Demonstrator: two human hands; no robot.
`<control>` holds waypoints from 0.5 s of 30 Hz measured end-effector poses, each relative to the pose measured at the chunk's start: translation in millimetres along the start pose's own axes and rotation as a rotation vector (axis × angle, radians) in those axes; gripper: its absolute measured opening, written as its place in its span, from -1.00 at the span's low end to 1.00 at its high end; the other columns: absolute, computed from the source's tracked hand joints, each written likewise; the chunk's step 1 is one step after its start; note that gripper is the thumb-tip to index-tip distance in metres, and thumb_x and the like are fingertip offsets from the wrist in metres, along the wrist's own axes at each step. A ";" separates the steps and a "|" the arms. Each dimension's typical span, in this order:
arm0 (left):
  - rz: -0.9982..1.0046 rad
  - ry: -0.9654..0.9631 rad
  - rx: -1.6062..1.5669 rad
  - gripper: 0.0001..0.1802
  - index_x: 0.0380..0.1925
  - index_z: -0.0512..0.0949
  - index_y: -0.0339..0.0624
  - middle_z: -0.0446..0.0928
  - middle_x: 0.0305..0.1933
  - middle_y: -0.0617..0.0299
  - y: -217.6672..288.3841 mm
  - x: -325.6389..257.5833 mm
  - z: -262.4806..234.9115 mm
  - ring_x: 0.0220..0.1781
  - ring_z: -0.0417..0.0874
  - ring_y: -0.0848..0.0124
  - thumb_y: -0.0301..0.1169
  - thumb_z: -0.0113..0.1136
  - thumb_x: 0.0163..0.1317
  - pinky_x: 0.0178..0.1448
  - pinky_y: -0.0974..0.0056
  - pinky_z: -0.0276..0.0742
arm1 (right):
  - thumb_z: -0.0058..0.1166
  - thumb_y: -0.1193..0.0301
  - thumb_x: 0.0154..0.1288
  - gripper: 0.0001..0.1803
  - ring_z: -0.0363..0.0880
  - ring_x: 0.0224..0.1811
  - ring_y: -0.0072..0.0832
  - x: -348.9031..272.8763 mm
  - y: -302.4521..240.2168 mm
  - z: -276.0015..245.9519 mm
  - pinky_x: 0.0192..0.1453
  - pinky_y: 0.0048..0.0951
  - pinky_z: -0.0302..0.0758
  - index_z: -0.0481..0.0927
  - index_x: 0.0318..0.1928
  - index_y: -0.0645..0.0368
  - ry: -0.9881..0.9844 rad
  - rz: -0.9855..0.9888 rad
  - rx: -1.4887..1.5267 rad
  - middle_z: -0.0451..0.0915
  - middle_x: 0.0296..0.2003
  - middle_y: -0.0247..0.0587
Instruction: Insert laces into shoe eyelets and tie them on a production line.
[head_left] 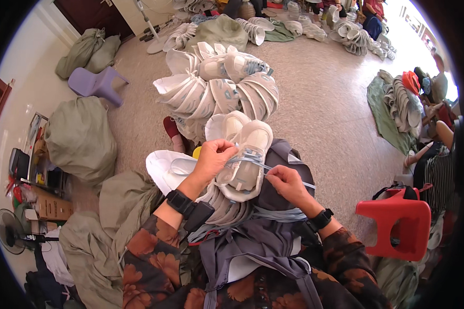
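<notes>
A white shoe upper [253, 136] lies on my lap, its toe pointing away from me. Across its eyelets runs a light blue shoelace [248, 158]. My left hand [219, 157] pinches the lace at the upper's left side. On the right, my right hand [287, 184] grips the other stretch of lace between thumb and fingers, its loose end trailing past the hand. More white uppers [166, 170] lie under and left of my left forearm. A bundle of blue laces [279, 215] rests on the dark grey apron [232, 244] over my lap.
A large heap of nested uppers [219, 95] stands just ahead. Sacks [82, 139], a purple stool [97, 85] and a fan [13, 232] are on the left. A red stool [394, 224] stands at right. Other people sit with more uppers at the far side and right.
</notes>
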State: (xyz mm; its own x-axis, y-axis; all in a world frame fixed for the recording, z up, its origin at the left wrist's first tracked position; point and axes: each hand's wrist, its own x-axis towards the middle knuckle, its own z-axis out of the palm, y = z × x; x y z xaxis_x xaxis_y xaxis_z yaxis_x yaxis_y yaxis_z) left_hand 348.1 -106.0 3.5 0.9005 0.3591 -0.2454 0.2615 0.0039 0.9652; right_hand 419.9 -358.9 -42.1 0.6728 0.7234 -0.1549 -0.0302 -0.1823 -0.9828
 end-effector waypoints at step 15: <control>0.198 -0.018 0.260 -0.94 -0.29 0.65 -0.32 0.62 -0.44 0.37 -2.6 9.6 7.6 -0.43 0.55 0.66 -0.55 0.29 0.28 -0.32 0.45 0.50 | 0.11 0.39 0.51 -0.86 0.34 -0.64 -0.80 -1.8 -1.9 -2.7 -0.62 -0.67 0.24 0.56 -0.16 0.22 -0.011 0.122 0.174 0.46 -0.57 -0.53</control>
State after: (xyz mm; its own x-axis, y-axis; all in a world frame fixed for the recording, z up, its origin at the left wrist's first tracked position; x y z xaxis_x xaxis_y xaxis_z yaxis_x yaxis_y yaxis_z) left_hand 358.6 -109.7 -2.1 0.9481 0.3124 -0.0593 0.1589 -0.3039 0.9393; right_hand 420.8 -361.6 -39.6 0.6482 0.7105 -0.2737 -0.2388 -0.1517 -0.9592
